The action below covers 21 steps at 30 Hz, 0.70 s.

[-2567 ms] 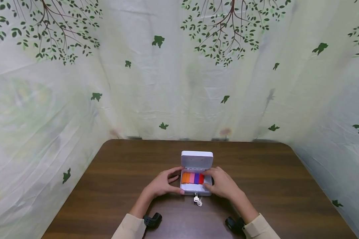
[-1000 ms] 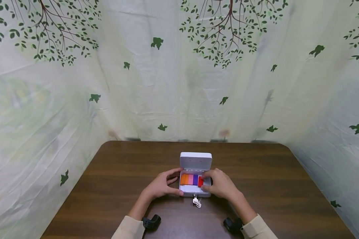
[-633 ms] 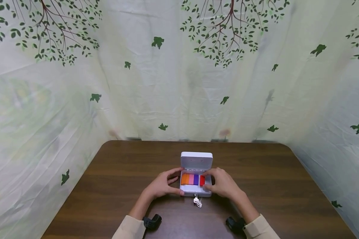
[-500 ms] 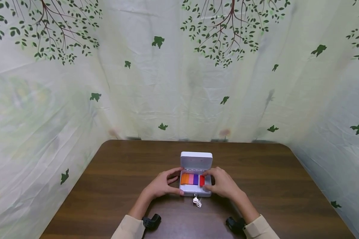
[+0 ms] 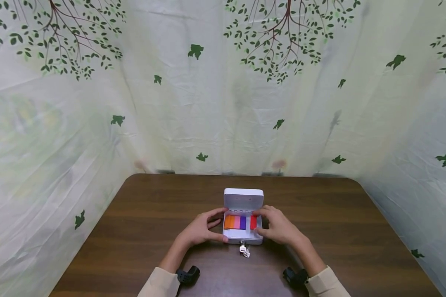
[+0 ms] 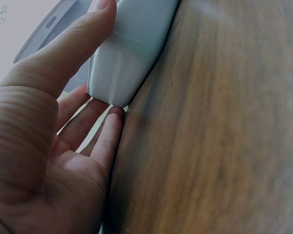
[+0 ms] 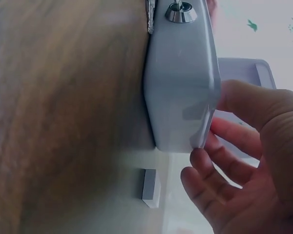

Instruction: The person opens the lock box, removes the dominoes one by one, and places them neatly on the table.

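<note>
A small white lockable box (image 5: 243,240) stands on the table with its lid (image 5: 243,201) raised. Inside it, orange (image 5: 229,222), pink (image 5: 237,222) and purple (image 5: 243,222) blocks lie side by side. A red block (image 5: 253,222) lies apart from them, to the right. My left hand (image 5: 200,229) holds the box's left side, thumb at the front corner and fingers towards the back. My right hand (image 5: 280,227) is at the box's right edge, thumb and index finger near the ends of the red block, not visibly pinching it.
Keys (image 5: 244,250) hang from the lock (image 7: 181,12) at the box's front. The brown wooden table (image 5: 171,198) reaches back to a pale leaf-printed curtain (image 5: 223,103). Black wrist cameras (image 5: 188,275) sit on both wrists.
My right hand has slid the red block rightwards, away from the purple one, leaving a gap. Its fingers have since loosened and drawn slightly right. My left hand has stayed in place.
</note>
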Available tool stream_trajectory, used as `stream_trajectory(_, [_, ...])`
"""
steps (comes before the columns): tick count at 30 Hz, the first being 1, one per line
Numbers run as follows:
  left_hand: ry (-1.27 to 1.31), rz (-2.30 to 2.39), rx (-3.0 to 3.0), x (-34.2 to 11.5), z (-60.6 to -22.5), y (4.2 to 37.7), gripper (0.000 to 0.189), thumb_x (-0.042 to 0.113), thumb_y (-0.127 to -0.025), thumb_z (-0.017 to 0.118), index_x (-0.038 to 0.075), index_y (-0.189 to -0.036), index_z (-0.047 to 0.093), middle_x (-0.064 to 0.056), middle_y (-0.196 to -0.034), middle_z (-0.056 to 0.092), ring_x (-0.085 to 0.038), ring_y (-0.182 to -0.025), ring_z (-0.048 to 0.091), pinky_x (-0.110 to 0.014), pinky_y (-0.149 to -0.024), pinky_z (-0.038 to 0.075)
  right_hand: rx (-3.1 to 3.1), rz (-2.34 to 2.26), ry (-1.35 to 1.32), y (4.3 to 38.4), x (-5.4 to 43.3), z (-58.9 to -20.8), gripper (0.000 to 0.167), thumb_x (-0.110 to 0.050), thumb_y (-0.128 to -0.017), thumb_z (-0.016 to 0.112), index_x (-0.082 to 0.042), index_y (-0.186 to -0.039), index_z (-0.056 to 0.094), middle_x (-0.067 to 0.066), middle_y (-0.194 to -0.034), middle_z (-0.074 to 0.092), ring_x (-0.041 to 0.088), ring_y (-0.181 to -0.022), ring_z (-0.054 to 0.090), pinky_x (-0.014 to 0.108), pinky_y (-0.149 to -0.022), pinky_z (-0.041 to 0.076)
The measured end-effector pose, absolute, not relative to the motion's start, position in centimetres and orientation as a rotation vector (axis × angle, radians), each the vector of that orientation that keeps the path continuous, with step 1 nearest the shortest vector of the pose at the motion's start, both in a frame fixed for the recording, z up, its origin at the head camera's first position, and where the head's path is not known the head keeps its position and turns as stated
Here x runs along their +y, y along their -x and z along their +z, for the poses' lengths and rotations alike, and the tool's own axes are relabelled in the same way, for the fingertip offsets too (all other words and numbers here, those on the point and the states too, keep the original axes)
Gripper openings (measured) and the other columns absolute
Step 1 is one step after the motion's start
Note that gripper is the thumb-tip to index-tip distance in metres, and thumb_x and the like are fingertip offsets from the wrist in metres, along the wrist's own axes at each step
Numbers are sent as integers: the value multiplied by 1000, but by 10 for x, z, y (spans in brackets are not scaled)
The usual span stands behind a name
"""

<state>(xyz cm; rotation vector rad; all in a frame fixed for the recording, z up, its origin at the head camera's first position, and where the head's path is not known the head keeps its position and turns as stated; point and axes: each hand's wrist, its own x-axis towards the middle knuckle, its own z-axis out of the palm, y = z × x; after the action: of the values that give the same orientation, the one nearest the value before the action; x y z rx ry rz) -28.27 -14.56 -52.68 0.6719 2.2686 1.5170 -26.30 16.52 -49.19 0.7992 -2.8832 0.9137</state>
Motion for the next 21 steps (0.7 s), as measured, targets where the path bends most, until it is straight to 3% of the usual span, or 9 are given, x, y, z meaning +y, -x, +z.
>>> stream_trajectory(7, [-649,1535,2258,-145,-526,281,93,32,-75,94,23,-154,46,-1,-162,42,-27,-150,42,-36,-117,45,-2861,950,-823,263,167,-489,37,-21,-85,81,-12,-119,73,1,-115,68,19,-102,63,41,-90,59])
stream_trajectory(14, [-646,1531,2269,-145,-526,281,94,34,-74,95,25,-154,47,0,-162,42,-26,-149,43,-34,-116,45,-2835,985,-832,264,171,-488,36,-20,-84,81,-13,-118,72,1,-112,66,24,-103,65,45,-92,60])
stream_trajectory(21, [-648,1522,2270,-145,-527,281,93,33,-75,94,22,-154,46,-3,-162,41,-28,-150,42,-37,-117,44,-2782,970,-881,265,179,-487,41,-19,-85,81,-9,-123,71,1,-111,69,25,-101,66,38,-87,59])
